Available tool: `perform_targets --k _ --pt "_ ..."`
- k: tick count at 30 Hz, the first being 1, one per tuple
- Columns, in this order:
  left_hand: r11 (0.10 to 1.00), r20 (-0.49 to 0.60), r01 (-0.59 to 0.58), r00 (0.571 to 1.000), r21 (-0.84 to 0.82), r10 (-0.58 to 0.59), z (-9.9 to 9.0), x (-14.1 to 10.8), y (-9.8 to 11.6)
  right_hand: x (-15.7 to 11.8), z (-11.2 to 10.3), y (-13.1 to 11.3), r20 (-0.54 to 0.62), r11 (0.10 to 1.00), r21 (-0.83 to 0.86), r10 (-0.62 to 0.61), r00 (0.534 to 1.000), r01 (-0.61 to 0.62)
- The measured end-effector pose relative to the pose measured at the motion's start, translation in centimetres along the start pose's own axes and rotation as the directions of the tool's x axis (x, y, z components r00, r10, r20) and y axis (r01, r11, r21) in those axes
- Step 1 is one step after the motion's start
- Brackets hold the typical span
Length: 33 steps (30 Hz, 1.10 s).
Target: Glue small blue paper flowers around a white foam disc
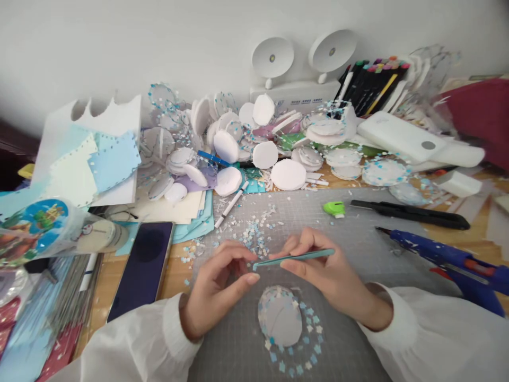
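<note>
My right hand [318,265] grips slim teal tweezers [306,256] between thumb and fingers, tip pointing left. At the tip is a tiny pale blue piece [255,267]. My left hand [222,276] is curled around that tip, thumb and forefinger apart; whether they touch the piece cannot be made out. Below the hands, a white disc [281,318] lies on the grey cutting mat [234,350], with small stars around its edge. A loop of blue and white stars [318,339] curves out to its right. Loose paper stars [254,233] are scattered beyond my hands.
Many white discs [288,174] are heaped along the back. To the right lie a black cutter knife [413,212], a blue glue gun [445,257] and a green tool [334,208]. On the left are a phone [143,265], a jar [103,236] and wire stems [73,297].
</note>
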<state>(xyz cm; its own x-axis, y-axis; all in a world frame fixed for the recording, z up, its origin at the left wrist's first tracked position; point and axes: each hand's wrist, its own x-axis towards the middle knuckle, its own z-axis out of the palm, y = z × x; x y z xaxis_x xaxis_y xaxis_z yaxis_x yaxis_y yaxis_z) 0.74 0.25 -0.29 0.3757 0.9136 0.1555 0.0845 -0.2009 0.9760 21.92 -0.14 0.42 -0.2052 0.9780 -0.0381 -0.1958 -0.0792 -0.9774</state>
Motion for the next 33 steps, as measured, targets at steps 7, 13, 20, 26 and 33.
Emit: perform_targets --k 7,13,20,26,33 --pt "0.997 -0.019 -0.011 1.0 0.076 0.012 0.1 0.2 0.2 0.0 0.0 0.3 0.007 0.998 0.023 0.056 0.998 -0.056" --pt "0.988 -0.028 -0.069 0.997 0.141 0.074 0.1 0.2 0.6 -0.1 -0.2 0.2 -0.007 0.995 0.058 0.085 0.996 -0.085" --pt "0.934 -0.13 -0.118 0.977 0.338 0.171 -0.2 -0.3 -0.4 -0.2 -0.7 1.0 -0.023 0.978 0.177 0.118 0.993 -0.112" --pt "0.889 -0.195 -0.131 0.952 0.438 0.237 -0.3 -0.4 -0.2 -0.2 -0.5 0.6 -0.019 0.983 0.154 0.107 0.994 -0.103" --pt "0.854 -0.133 -0.151 0.96 0.497 0.246 -0.4 -0.3 0.0 -0.2 -0.5 0.7 -0.014 0.984 0.15 0.103 0.995 -0.1"
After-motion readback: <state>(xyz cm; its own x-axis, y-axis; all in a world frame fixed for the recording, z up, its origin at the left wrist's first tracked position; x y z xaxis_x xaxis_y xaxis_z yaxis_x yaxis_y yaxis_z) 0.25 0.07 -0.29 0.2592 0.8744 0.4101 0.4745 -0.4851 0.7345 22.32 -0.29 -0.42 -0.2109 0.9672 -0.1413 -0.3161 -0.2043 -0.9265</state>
